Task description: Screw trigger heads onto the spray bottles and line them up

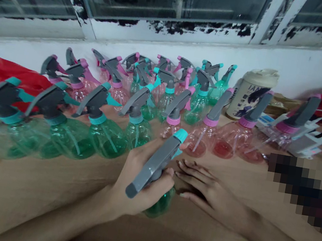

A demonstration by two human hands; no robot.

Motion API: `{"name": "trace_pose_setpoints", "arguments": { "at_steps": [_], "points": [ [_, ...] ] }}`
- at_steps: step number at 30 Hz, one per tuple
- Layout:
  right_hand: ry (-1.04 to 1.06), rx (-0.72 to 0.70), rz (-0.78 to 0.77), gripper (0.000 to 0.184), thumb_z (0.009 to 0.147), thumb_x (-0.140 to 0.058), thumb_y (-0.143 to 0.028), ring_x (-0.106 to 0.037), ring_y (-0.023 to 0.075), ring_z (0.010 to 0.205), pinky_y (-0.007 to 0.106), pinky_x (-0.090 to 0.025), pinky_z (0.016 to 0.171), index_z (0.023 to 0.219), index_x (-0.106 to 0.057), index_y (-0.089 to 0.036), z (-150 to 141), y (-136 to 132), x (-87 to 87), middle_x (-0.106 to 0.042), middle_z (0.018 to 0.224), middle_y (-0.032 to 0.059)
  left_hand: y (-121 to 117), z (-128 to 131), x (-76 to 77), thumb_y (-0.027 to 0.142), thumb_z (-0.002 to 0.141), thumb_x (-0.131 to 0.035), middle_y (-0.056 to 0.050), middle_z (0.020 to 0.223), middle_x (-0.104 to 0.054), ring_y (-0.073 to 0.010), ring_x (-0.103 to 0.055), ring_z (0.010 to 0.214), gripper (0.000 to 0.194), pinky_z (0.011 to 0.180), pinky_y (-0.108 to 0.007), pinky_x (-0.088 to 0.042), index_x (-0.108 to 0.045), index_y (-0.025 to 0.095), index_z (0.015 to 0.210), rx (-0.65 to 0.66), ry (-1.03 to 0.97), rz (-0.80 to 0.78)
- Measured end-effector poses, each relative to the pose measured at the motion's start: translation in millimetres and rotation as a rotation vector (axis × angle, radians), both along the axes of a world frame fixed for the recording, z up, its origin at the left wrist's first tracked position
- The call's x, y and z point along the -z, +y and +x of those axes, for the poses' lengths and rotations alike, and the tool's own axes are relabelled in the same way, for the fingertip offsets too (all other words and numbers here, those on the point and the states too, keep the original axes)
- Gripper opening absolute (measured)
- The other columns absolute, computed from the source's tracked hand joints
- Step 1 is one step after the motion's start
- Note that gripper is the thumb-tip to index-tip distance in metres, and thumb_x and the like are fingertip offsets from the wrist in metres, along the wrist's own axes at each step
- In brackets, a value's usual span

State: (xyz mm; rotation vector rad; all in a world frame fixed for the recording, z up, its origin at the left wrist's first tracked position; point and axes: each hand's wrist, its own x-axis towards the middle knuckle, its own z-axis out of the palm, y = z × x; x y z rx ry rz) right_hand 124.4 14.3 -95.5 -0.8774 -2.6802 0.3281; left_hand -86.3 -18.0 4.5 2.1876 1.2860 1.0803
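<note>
My left hand (139, 174) is wrapped round the neck of a green spray bottle (161, 205), under its grey trigger head with a teal nozzle. Most of the bottle's body is hidden behind the hand. My right hand (211, 188) lies palm down on the wooden table just to the right, fingers stretched out and holding nothing. Beyond the left hand stands a green spray bottle with a teal collar (138, 133). Past the right fingertips is a clear pink spray bottle (199, 141) with a purple-pink collar.
Several green spray bottles (107, 138) line the left, and more pink and green ones crowd behind. A coffee cup (250, 96) stands at the back right, near a white device with cables (308, 141). Red plastic (11, 73) lies at the left. A windowed wall (174, 42) closes the back.
</note>
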Motion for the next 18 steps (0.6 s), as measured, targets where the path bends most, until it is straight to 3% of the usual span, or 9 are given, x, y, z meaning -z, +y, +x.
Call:
{"name": "trace_pose_setpoints", "arguments": {
  "at_steps": [3, 6, 13, 18],
  "points": [
    [-0.017, -0.002, 0.011, 0.047, 0.09, -0.042, -0.041, -0.031, 0.0195, 0.131, 0.045, -0.032, 0.106, 0.135, -0.037, -0.026, 0.5, 0.1, 1.2, -0.038, 0.141, -0.0003, -2.3, 4.2, -0.8, 0.017, 0.073, -0.046, 0.003, 0.065, -0.045, -0.0122, -0.047, 0.055, 0.005, 0.056, -0.027, -0.045, -0.047, 0.022, 0.071, -0.086, -0.026, -0.015],
    [-0.033, -0.006, 0.016, 0.048, 0.091, -0.04, -0.042, -0.029, 0.0187, 0.132, 0.044, -0.031, 0.107, 0.135, -0.036, -0.025, 0.7, 0.4, 2.2, -0.037, 0.142, -0.0008, -2.5, 6.7, 0.5, 0.016, 0.072, -0.048, 0.004, 0.061, -0.04, -0.0109, -0.041, 0.052, 0.015, 0.05, -0.025, -0.04, -0.038, 0.022, 0.063, -0.14, -0.047, 0.04],
    [-0.04, 0.001, 0.013, 0.048, 0.09, -0.041, -0.042, -0.03, 0.0193, 0.132, 0.045, -0.032, 0.106, 0.136, -0.036, -0.025, 0.5, 1.1, 2.0, -0.037, 0.142, 0.0, 1.2, 3.2, 0.3, 0.014, 0.071, -0.046, 0.002, 0.066, -0.045, -0.0139, -0.046, 0.057, 0.013, 0.056, -0.028, -0.043, -0.038, 0.023, 0.067, -0.067, -0.039, 0.068],
    [-0.02, -0.003, 0.004, 0.048, 0.09, -0.043, -0.042, -0.032, 0.02, 0.131, 0.045, -0.032, 0.106, 0.135, -0.037, -0.026, 0.1, 0.1, -0.4, -0.04, 0.14, 0.0006, 0.6, 2.7, -3.7, 0.014, 0.073, -0.047, 0.002, 0.07, -0.049, -0.0127, -0.048, 0.057, 0.007, 0.058, -0.028, -0.045, -0.047, 0.021, 0.072, -0.019, -0.071, 0.011]
  ]
}}
